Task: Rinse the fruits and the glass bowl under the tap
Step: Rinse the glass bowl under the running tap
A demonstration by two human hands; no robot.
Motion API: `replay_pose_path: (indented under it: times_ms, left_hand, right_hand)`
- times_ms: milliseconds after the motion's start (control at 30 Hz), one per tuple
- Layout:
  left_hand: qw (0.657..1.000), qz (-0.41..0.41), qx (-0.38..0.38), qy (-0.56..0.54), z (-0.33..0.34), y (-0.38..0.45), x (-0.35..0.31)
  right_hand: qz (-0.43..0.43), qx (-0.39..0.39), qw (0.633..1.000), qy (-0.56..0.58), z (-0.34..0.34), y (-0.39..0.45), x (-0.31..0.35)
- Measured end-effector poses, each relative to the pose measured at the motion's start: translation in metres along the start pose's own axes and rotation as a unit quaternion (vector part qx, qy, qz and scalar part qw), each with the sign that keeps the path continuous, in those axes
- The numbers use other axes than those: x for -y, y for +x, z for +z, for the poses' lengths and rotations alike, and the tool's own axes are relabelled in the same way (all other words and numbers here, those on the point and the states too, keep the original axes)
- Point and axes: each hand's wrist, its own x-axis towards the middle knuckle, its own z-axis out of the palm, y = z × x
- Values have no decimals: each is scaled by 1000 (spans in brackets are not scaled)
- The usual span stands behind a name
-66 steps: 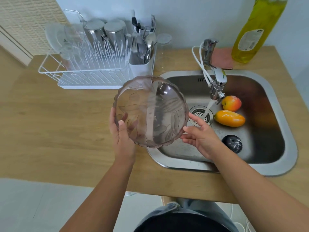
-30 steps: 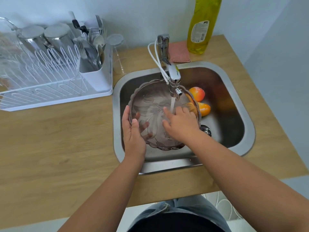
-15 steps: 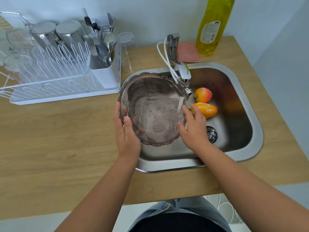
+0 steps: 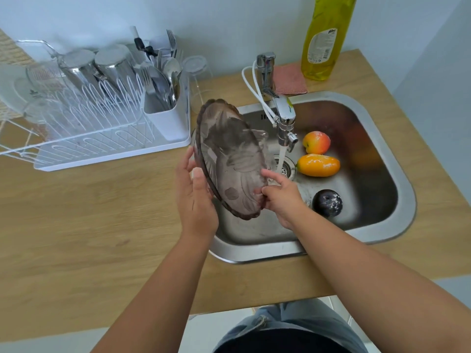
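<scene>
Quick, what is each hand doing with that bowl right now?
Left hand: holds the tilted glass bowl by its rim.
Right hand: fingers curled on the bowl's lower edge, beside the running tap.

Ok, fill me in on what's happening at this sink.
A person is rinsing a tinted glass bowl at the sink. Both hands hold it tilted on edge: the left hand at its left rim, the right hand at its lower right edge beside the running tap. Three fruits lie in the basin: an apple, a mango and a dark plum.
</scene>
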Motion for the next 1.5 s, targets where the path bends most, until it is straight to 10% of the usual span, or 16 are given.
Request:
replay_pose_path:
  times_ms: [267, 633, 1500]
  left_hand:
    - [997, -71, 2, -30, 6, 7, -24]
    - [987, 96, 74, 102, 17, 6, -28]
    - [946, 136, 141, 259, 27, -14, -46]
  right_hand:
    - [46, 61, 995, 57, 2, -6, -1]
    - [59, 75, 991, 95, 0, -4, -3]
    - [98, 102, 986, 83, -2, -7, -10]
